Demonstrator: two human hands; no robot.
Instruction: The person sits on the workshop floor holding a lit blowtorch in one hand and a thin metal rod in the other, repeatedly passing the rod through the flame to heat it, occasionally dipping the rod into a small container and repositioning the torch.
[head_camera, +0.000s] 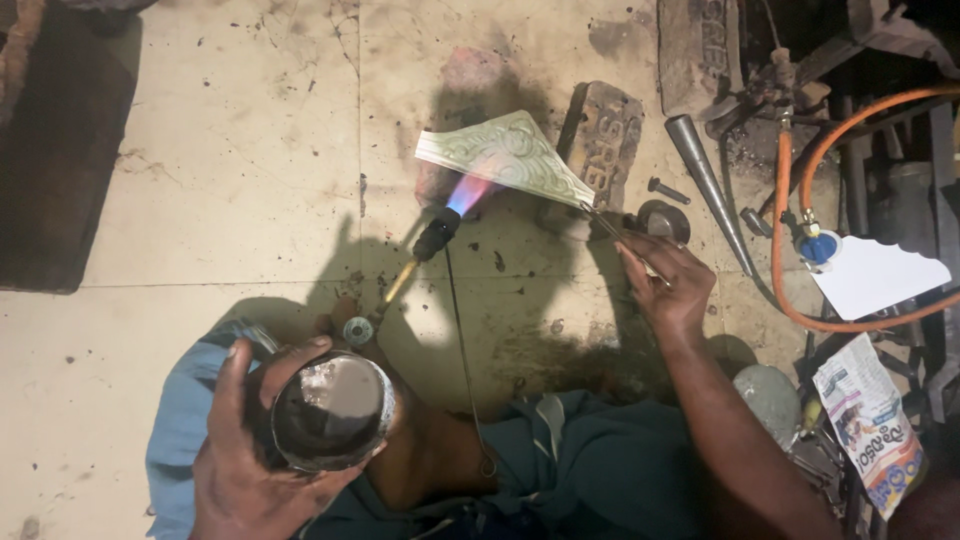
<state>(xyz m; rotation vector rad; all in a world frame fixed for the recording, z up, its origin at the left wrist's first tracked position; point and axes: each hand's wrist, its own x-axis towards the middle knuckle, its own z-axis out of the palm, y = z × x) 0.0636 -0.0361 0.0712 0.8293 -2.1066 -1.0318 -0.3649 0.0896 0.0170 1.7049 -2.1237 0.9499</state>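
Two hands in view, both occupied. Left hand (250, 450) nearest the camera, wrapped closed around a round metal canister (332, 410) held over blue cloth (175, 420) at the lap. Brass torch tube (400, 283) running up and away from the canister to a black burner head (437, 234); blue-pink flame (470, 193) lit at its tip. Thin wire (462, 340) trailing from the burner area down towards the lap.

Right hand (670, 280) farther out, closed on slim tongs (615, 232). Tongs gripping one corner of an embossed, fan-shaped metal sheet (505, 150), held raised above the floor (230, 150), flame touching its lower edge.

Beyond and beside the sheet: moulded brick (603, 135) lying on the floor, a small round dark object (664, 220) just beside the right hand, a bolt (667, 190), a tapered steel cone (705, 185). Orange hose (785, 250) looping at far right, with a blue fitting (818, 247), white paper (880, 275) and a printed packet (870, 420) nearby. Floor pale, stained and cracked.
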